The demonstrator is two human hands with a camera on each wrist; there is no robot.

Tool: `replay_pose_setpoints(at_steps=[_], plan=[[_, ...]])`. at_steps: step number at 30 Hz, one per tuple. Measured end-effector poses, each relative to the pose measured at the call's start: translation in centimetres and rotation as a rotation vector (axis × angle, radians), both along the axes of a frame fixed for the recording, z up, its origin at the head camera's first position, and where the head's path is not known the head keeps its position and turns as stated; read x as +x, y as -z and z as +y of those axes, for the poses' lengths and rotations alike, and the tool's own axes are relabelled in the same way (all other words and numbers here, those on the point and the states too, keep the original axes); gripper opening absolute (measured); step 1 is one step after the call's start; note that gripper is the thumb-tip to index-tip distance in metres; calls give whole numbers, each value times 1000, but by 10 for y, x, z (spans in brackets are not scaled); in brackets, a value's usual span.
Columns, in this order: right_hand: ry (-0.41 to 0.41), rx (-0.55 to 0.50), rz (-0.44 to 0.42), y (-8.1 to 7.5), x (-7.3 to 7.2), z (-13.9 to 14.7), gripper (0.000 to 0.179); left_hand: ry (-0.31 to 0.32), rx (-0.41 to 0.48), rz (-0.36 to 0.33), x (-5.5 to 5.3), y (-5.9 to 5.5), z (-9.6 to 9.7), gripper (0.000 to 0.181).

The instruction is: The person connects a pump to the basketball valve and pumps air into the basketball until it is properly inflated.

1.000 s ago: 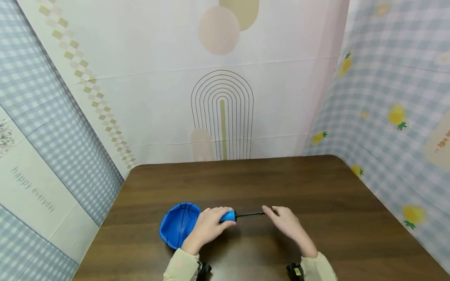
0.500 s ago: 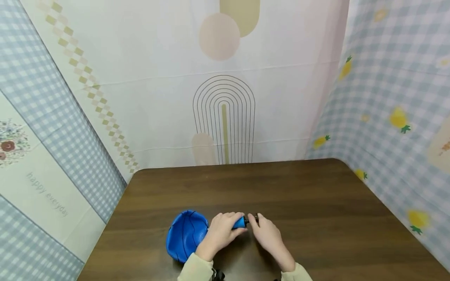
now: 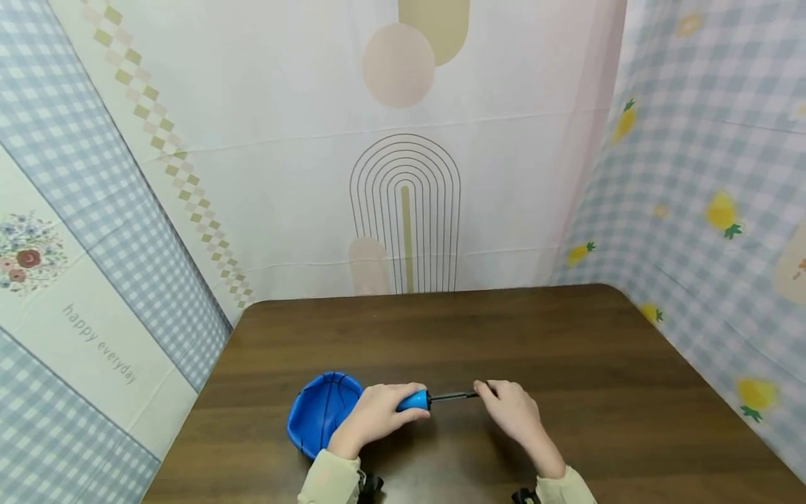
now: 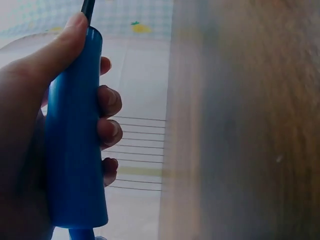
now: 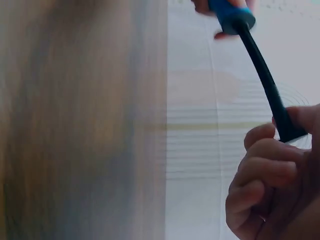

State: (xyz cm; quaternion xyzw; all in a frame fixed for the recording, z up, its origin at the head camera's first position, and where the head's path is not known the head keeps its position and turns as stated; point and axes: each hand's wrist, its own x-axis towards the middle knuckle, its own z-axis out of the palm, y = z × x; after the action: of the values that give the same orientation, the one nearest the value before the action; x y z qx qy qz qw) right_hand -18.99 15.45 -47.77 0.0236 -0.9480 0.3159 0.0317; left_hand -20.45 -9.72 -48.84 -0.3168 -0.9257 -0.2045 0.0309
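Note:
A blue hand pump [image 3: 413, 401] is held level above the table. My left hand [image 3: 376, 414] grips its barrel [image 4: 77, 140], the fingers wrapped round one side and the thumb along the other. The black rod [image 3: 452, 397] stands well out of the barrel. At its far end my right hand [image 3: 516, 414] grips the dark handle, mostly hidden by the fingers; in the right wrist view the thumb and curled fingers close round the rod's end [image 5: 290, 131]. A dented, soft blue ball [image 3: 317, 414] with black lines lies beside my left hand, which hides the pump's near end and any join.
The brown wooden table [image 3: 554, 336] extends to a patterned cloth backdrop [image 3: 296, 210] behind. Checked cloth [image 3: 680, 161] hangs along the right side, and more hangs at the left.
Half a second ago my right hand was close to the left, with the rod pushed into the barrel. Now it has moved right and the rod is drawn out. The ball shifted slightly left.

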Motion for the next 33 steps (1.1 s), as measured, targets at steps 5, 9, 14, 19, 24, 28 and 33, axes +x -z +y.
replay_pose_setpoints(at_steps=[5,9,14,19,24,28,33], plan=[[64,73,2,5,3,-12,46,26,-7,59,1,7,9,45],[55,104,-11,13,11,-34,49,49,3,111,7,16,17,42],[-23,81,-29,20,17,-48,52,53,-3,180,13,17,16,44],[-126,21,-51,14,13,-42,50,62,5,100,12,12,5,45],[-99,-23,-40,0,8,-25,32,51,13,52,7,6,-4,46],[-46,-17,-7,-8,5,-8,18,30,18,57,5,2,-8,48],[20,74,72,-2,9,-13,33,20,25,131,7,8,4,44]])
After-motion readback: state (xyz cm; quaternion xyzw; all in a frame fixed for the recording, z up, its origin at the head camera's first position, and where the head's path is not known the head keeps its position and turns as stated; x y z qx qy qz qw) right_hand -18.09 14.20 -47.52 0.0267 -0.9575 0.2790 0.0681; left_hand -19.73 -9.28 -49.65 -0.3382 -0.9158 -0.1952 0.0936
